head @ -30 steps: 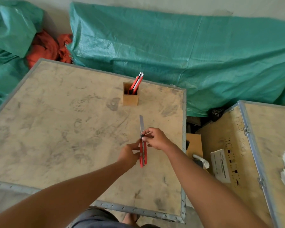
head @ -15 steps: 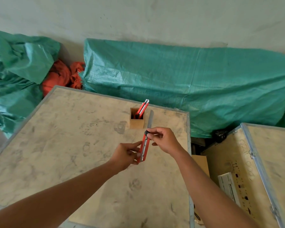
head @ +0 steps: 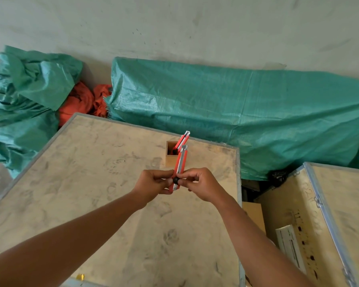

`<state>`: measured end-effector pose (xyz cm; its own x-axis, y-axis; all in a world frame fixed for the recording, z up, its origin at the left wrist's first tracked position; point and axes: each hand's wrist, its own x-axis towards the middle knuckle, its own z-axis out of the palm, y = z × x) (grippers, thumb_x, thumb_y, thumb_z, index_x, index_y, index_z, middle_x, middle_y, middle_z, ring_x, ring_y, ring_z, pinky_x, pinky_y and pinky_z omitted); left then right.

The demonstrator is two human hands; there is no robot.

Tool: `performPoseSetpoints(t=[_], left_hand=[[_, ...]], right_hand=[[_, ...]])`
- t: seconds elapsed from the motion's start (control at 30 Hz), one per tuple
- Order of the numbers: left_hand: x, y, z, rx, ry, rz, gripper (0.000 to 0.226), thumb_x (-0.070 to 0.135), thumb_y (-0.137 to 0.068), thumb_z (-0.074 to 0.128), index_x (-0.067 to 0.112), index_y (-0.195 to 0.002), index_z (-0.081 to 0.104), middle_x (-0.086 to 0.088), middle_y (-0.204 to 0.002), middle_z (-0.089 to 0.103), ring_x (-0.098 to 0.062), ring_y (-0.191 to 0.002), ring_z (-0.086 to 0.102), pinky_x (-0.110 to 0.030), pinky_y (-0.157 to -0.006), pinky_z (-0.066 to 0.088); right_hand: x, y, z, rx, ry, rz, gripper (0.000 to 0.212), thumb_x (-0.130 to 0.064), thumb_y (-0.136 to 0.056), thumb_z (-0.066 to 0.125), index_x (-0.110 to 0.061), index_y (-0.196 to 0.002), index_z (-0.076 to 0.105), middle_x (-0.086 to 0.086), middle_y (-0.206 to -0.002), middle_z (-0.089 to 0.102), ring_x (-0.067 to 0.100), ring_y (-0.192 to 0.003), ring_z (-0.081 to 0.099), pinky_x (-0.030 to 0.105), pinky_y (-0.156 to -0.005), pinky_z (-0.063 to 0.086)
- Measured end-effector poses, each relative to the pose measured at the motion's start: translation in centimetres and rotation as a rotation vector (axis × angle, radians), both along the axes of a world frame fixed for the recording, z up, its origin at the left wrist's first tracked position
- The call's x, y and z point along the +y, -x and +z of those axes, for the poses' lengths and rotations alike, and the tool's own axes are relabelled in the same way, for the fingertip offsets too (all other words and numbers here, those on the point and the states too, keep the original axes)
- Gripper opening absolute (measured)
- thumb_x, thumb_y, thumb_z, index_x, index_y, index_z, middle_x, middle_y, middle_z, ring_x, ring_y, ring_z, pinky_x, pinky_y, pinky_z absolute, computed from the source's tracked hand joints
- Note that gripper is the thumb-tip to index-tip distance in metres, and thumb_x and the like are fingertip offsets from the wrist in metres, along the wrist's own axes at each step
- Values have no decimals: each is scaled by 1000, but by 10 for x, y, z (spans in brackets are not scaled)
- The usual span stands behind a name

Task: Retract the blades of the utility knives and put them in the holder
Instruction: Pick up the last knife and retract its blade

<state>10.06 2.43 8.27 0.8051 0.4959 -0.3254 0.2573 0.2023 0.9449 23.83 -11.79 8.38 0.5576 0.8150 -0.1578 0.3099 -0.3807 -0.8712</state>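
I hold a red utility knife (head: 181,162) upright over the wooden crate top (head: 91,183). My left hand (head: 153,184) grips its lower end from the left. My right hand (head: 201,183) pinches it from the right, with fingers at the black slider knob. Almost no blade shows past the knife's tip. Just behind it stands a small wooden holder (head: 171,157) with other red knives (head: 182,139) leaning out of its top.
Green tarpaulin (head: 247,121) covers bundles behind the crate, with orange cloth (head: 81,102) between them. A second crate (head: 340,214) with metal edging stands to the right, across a narrow gap. A white box (head: 290,247) lies on its side panel.
The long blade that stuck out a second ago has slid back into the handle. My right hand has moved down the knife with the slider. The view has tilted upward.
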Motion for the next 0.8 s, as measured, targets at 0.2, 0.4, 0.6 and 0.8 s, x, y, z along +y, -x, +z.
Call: performPoseSetpoints(t=[0.2, 0.4, 0.6, 0.8], left_hand=[[-8, -2, 2, -39, 10, -121, 38, -8, -88, 66, 10, -121, 69, -21, -104, 76, -27, -96, 75, -40, -83, 62], [-16, -9, 7, -61, -21, -111, 37, -8, -87, 67, 10, -119, 69, -22, -106, 75, -31, -96, 74, -37, -79, 63], [-18, -14, 12, -75, -50, -128, 37, -6, -87, 68, 14, -118, 71, -17, -103, 77, -29, -94, 75, -37, -79, 63], [-13, -16, 15, -74, -73, -121, 37, -6, -87, 68, 16, -117, 72, -10, -102, 79, -26, -93, 76, -40, -81, 63]], right_hand=[[-12, -1, 8, -42, -51, -54, 24, -18, -89, 76, -25, -112, 78, -10, -105, 78, 11, -82, 72, 25, -75, 60], [-19, 1, 9, -97, -84, -116, 20, -24, -86, 78, -21, -106, 72, -6, -101, 74, 13, -87, 72, 28, -80, 61], [-19, -1, 14, -108, -97, -160, 13, -25, -84, 81, -24, -95, 74, -8, -93, 74, 14, -84, 72, 31, -79, 61], [-16, -4, 14, -54, -138, -146, 25, -26, -87, 77, -25, -112, 72, -7, -104, 74, 13, -90, 72, 28, -82, 62]])
